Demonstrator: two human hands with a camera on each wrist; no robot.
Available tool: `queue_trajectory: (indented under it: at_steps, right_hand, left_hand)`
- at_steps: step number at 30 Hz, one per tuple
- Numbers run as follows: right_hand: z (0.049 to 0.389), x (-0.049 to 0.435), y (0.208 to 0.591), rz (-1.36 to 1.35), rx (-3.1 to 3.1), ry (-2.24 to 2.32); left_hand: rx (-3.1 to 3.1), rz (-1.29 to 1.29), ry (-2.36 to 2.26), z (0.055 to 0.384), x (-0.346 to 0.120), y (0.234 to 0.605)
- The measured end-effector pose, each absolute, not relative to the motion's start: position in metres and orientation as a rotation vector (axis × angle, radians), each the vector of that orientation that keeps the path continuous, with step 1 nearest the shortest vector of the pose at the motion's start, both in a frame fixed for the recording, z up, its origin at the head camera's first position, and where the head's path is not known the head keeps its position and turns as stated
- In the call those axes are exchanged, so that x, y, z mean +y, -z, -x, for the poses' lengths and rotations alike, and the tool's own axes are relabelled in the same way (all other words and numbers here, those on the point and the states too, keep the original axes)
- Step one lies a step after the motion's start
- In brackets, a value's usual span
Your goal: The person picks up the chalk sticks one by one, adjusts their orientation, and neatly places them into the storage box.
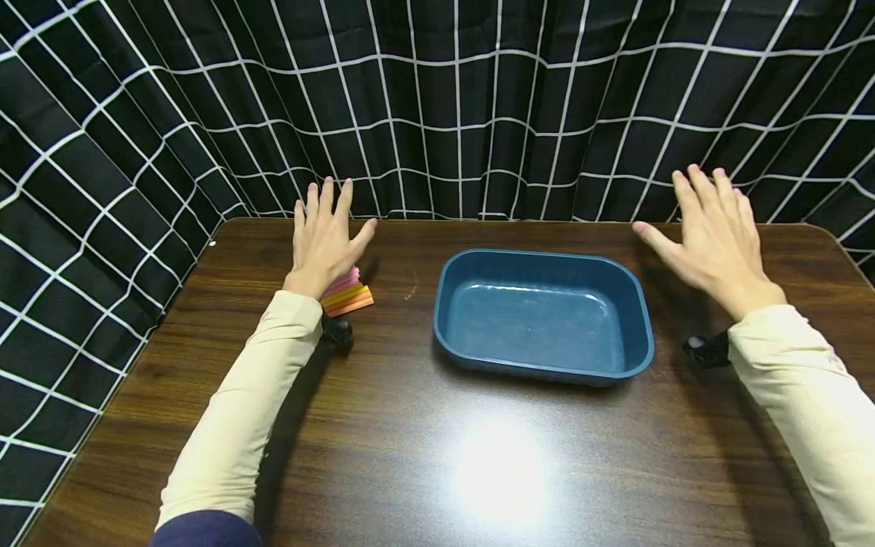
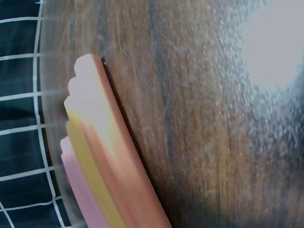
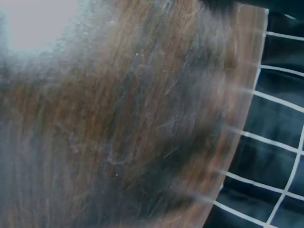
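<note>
My left hand point(image 1: 321, 239) is held with fingers spread at the left back of the table, and nothing is in it. Partly hidden beneath that hand and wrist lie several sticks point(image 1: 352, 296) in pink, yellow and orange, side by side. Close up in the left wrist view, the sticks point(image 2: 114, 142) show rounded, stepped ends. To the right of a blue rectangular tub point(image 1: 540, 327), my right hand point(image 1: 718, 235) is also spread and holds nothing. The tub has rounded corners, and its bare floor shows.
Both hands are over a dark wood-grain table point(image 1: 383, 433) with a bright glare near the front. A black curtain with a white grid point(image 1: 437, 99) rises along its back and left edges. Each wrist wears a small black camera, such as the left wrist camera point(image 1: 337, 332).
</note>
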State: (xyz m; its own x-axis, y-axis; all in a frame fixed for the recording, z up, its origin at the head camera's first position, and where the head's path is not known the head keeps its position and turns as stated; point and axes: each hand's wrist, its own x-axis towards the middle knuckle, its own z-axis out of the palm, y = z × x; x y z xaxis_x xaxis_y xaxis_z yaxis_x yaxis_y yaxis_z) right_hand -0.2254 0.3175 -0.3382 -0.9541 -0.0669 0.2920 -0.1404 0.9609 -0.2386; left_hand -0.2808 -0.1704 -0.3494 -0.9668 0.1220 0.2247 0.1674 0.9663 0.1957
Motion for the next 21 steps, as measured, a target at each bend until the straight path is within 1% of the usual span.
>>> queue_trajectory:
  at_steps: [21]
  right_hand:
    - [0.197,0.31,0.334,-0.159,-2.8,-0.62]
  left_hand:
    - [-2.88,0.241,0.403,0.265,-0.175,0.347]
